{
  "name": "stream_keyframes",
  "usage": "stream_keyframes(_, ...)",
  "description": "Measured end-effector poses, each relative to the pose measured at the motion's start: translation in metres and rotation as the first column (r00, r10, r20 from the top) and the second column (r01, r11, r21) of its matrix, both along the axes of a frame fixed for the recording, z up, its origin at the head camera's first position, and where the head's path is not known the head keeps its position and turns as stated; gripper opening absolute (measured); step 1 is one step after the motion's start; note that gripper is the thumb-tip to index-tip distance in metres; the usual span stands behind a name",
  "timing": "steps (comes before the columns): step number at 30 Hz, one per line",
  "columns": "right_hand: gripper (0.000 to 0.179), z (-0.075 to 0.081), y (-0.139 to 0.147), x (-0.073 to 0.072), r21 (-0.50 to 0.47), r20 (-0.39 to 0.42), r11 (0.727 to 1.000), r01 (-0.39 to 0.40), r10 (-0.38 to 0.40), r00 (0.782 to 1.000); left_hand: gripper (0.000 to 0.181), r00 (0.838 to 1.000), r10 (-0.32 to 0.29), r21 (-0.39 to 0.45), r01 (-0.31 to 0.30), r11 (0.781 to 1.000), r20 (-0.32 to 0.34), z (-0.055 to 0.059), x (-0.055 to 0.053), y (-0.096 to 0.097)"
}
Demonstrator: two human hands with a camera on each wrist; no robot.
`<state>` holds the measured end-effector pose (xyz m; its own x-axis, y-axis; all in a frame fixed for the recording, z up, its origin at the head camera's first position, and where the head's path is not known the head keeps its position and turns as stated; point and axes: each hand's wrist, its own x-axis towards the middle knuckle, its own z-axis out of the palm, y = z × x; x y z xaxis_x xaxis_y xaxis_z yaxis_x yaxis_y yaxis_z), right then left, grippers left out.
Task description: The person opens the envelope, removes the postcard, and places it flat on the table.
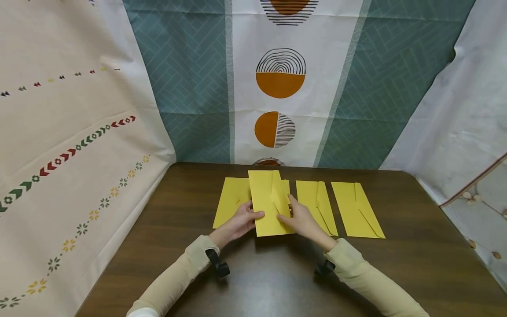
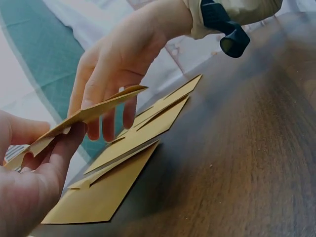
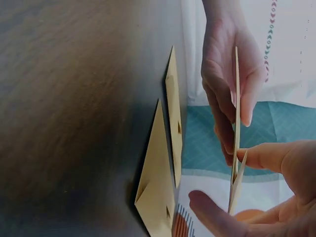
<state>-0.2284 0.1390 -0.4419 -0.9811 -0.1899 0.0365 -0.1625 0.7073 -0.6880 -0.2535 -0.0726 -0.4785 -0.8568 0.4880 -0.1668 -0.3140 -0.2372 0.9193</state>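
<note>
A yellow envelope [image 1: 262, 207] is held up over the table, its flap side facing the head camera. My left hand [image 1: 237, 223] pinches its left edge, thumb in front and fingers behind. At the right edge is my right hand [image 1: 304, 221], its thumb on the front by the flap. In the right wrist view that thumb [image 3: 264, 155] touches the envelope [image 3: 236, 103] where the flap stands slightly away. The right hand's other fingers [image 2: 94, 89] extend loosely past it, a fingertip visibly apart from the paper.
On the brown table [image 1: 166, 233], more yellow envelopes lie in a row: one at left [image 1: 227, 204], one partly hidden behind the held one [image 1: 284, 188], and two at right, a nearer one [image 1: 314, 200] and the rightmost [image 1: 358, 213]. Patterned cloth [image 1: 190, 88] hangs behind.
</note>
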Motion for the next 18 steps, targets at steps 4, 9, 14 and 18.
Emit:
stream_keyframes(4,0.078,-0.002,0.004,0.002,0.022,-0.032,1.0,0.007,-0.006,0.999,0.052,1.0,0.014,0.015,-0.014,1.0,0.015,0.001,0.001,0.004)
stream_keyframes(9,0.079,0.0,0.01,0.004,0.059,-0.02,0.998,0.022,-0.02,1.0,0.048,0.999,0.046,-0.021,-0.046,0.999,0.011,0.0,-0.001,0.006)
stream_keyframes(14,0.076,0.002,0.012,0.002,0.087,-0.025,0.996,0.022,-0.02,0.999,0.052,0.999,0.047,-0.053,-0.048,0.997,-0.019,0.0,-0.002,0.008)
stream_keyframes(18,0.071,0.004,0.015,0.002,0.097,-0.039,0.995,0.014,-0.01,0.999,0.06,0.998,0.044,-0.087,-0.047,0.995,-0.034,0.0,-0.004,0.01)
